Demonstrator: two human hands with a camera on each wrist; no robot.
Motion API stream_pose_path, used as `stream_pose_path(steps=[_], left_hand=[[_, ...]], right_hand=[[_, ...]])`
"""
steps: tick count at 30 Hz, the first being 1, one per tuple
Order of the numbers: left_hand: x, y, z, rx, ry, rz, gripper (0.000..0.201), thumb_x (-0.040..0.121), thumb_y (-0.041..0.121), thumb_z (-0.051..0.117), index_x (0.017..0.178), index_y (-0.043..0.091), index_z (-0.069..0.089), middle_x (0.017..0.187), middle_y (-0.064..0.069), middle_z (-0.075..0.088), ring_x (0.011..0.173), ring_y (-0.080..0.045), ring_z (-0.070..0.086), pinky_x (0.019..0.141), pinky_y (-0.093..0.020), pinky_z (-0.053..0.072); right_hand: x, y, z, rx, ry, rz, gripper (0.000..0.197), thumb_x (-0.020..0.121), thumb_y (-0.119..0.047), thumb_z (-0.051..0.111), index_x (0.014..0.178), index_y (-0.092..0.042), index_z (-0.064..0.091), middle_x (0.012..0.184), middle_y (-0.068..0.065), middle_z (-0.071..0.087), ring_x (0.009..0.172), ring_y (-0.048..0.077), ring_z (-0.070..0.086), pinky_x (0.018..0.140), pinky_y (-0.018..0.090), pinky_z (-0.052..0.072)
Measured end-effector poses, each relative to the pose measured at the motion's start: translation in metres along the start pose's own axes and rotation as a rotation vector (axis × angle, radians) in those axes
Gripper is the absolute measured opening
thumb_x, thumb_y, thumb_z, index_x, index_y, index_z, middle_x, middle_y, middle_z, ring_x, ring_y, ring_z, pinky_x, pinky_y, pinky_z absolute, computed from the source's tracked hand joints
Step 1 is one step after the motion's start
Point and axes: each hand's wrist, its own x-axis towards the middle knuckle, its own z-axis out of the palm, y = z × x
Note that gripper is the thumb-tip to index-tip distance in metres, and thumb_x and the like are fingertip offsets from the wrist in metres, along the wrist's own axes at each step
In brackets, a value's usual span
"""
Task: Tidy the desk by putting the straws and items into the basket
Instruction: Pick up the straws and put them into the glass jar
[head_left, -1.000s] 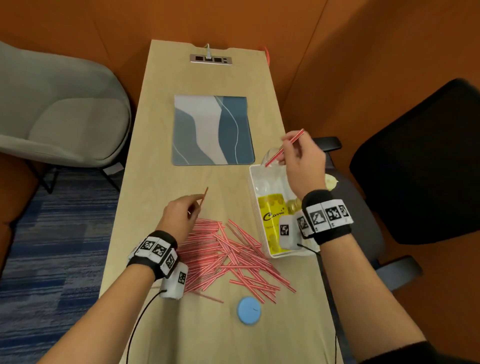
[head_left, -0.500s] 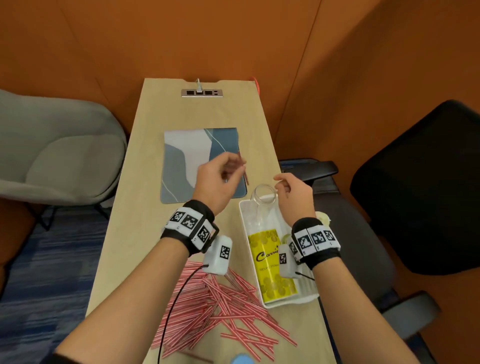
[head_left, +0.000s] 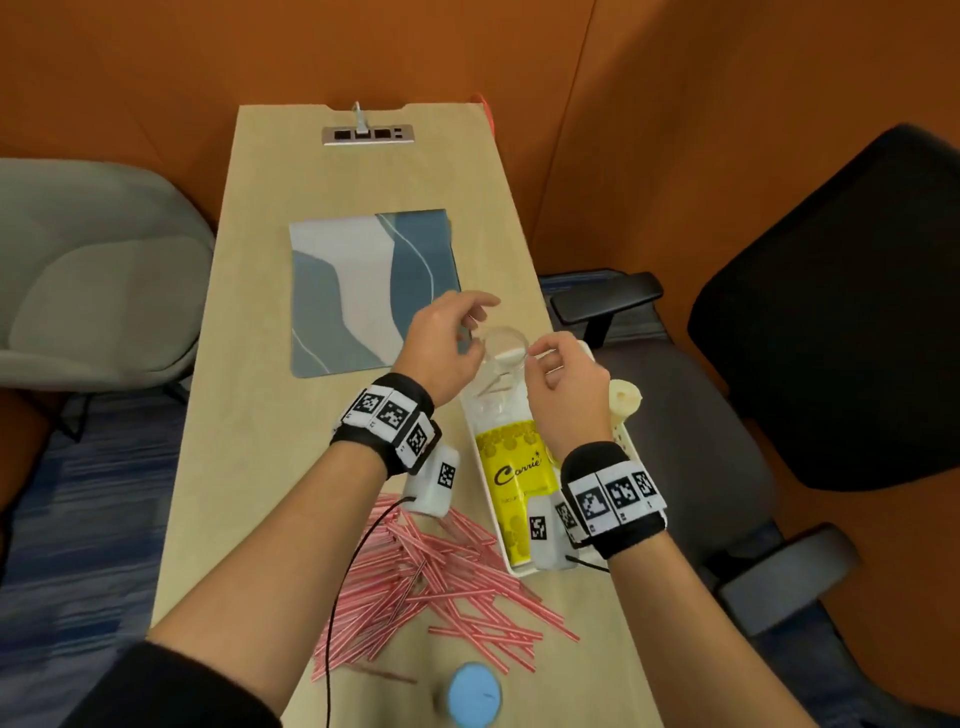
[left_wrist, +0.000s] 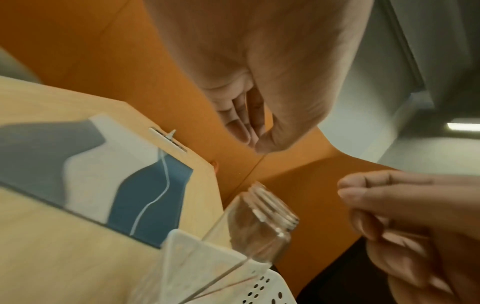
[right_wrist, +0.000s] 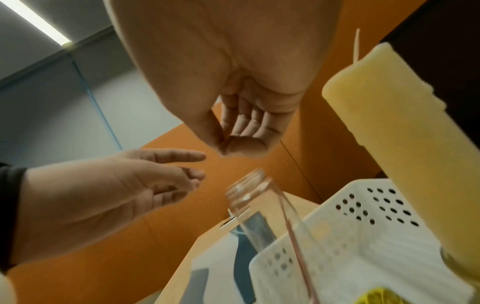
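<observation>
A clear glass jar (head_left: 511, 467) with a yellow label leans in the white perforated basket (head_left: 621, 434), its open mouth up and toward the far end. A thin straw (right_wrist: 296, 242) shows inside it. My left hand (head_left: 452, 338) hovers just left of the mouth, fingers (right_wrist: 168, 164) spread and empty. My right hand (head_left: 561, 374) is beside the mouth on the right, fingers (left_wrist: 376, 195) curled with the thumb against them. It holds nothing I can see and stays clear of the jar (left_wrist: 262, 226). Several red-and-white straws (head_left: 441, 571) lie piled on the desk near me.
A cream candle (right_wrist: 389, 123) stands at the basket's right side. A blue-grey mat (head_left: 363, 291) lies mid-desk, a socket strip (head_left: 368, 135) at the far end, a blue round disc (head_left: 474, 693) near the front edge. A grey chair (head_left: 98, 291) is left, a black one (head_left: 831, 312) right.
My left hand lifted one straw from the pile to the jar mouth and now has its fingers spread without it. My right hand's straw is gone; that hand stays by the mouth.
</observation>
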Motion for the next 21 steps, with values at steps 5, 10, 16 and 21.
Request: stream_pose_path(steps=[5, 10, 16, 21], left_hand=[[-0.069, -0.058, -0.026, 0.001, 0.083, -0.298, 0.039, 0.074, -0.003, 0.056, 0.099, 0.023, 0.07, 0.086, 0.004, 0.066, 0.078, -0.011, 0.06, 0.074, -0.023, 0.049], [-0.165, -0.111, -0.039, 0.23, -0.187, -0.608, 0.02, 0.079, 0.011, 0.068, 0.082, 0.03, 0.073, 0.08, 0.003, 0.069, 0.074, -0.015, 0.062, 0.079, -0.031, 0.054], [-0.226, -0.125, -0.038, 0.222, -0.331, -0.591, 0.02, 0.074, 0.04, 0.082, 0.088, 0.027, 0.076, 0.088, 0.012, 0.061, 0.081, -0.007, 0.055, 0.079, -0.022, 0.045], [-0.237, -0.13, -0.034, 0.271, -0.351, -0.503, 0.021, 0.073, 0.046, 0.082, 0.085, 0.03, 0.075, 0.091, 0.009, 0.063, 0.083, -0.009, 0.055, 0.079, -0.028, 0.049]], right_hand=[[-0.039, 0.007, 0.04, -0.075, -0.331, -0.017, 0.01, 0.085, -0.01, 0.065, 0.088, -0.019, 0.069, 0.059, -0.007, 0.055, 0.053, 0.005, 0.049, 0.06, 0.019, 0.044], [-0.09, 0.03, 0.105, -0.441, -0.724, 0.013, 0.011, 0.082, -0.013, 0.066, 0.09, -0.017, 0.074, 0.089, 0.006, 0.071, 0.082, 0.02, 0.067, 0.081, 0.029, 0.055], [-0.124, 0.051, 0.138, -0.755, -0.808, 0.001, 0.022, 0.088, -0.022, 0.071, 0.106, -0.011, 0.07, 0.105, 0.011, 0.068, 0.096, 0.028, 0.067, 0.087, 0.035, 0.056], [-0.123, 0.051, 0.143, -0.78, -0.722, 0.046, 0.022, 0.091, -0.002, 0.057, 0.105, -0.009, 0.072, 0.106, 0.013, 0.067, 0.095, 0.028, 0.067, 0.087, 0.036, 0.056]])
